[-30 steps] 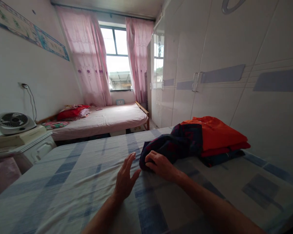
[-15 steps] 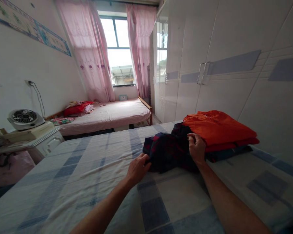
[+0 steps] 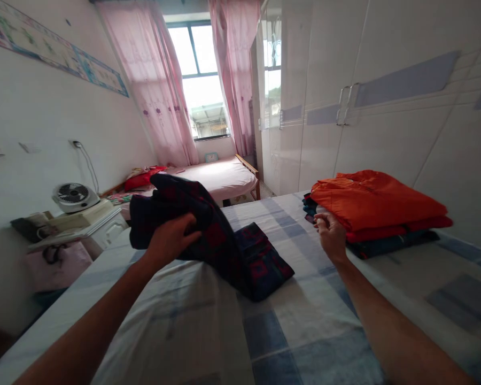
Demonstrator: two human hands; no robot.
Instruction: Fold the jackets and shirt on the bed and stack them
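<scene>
A dark navy garment with a red pattern [image 3: 220,235] is partly raised off the bed, bunched at its left end. My left hand [image 3: 172,240] grips that bunched end, its fingers partly buried in the cloth. The garment's other end lies folded on the blue-and-white sheet. My right hand [image 3: 331,232] is apart from it, fingers curled together, with no cloth visible in them. Just beside that hand stands a stack of folded clothes, an orange garment [image 3: 377,200] on top and red and dark ones beneath.
The checked bed sheet [image 3: 268,337] spreads under everything. At left, a small fan [image 3: 75,197] sits on a white cabinet [image 3: 114,227], with a pink bag [image 3: 60,262] below. A second bed [image 3: 216,179] stands by the window. Wardrobe doors [image 3: 324,64] line the right side.
My left hand has swung left and up, drawing the garment out longer. My right hand has come off the garment and stays by the stack. The view has shifted slightly.
</scene>
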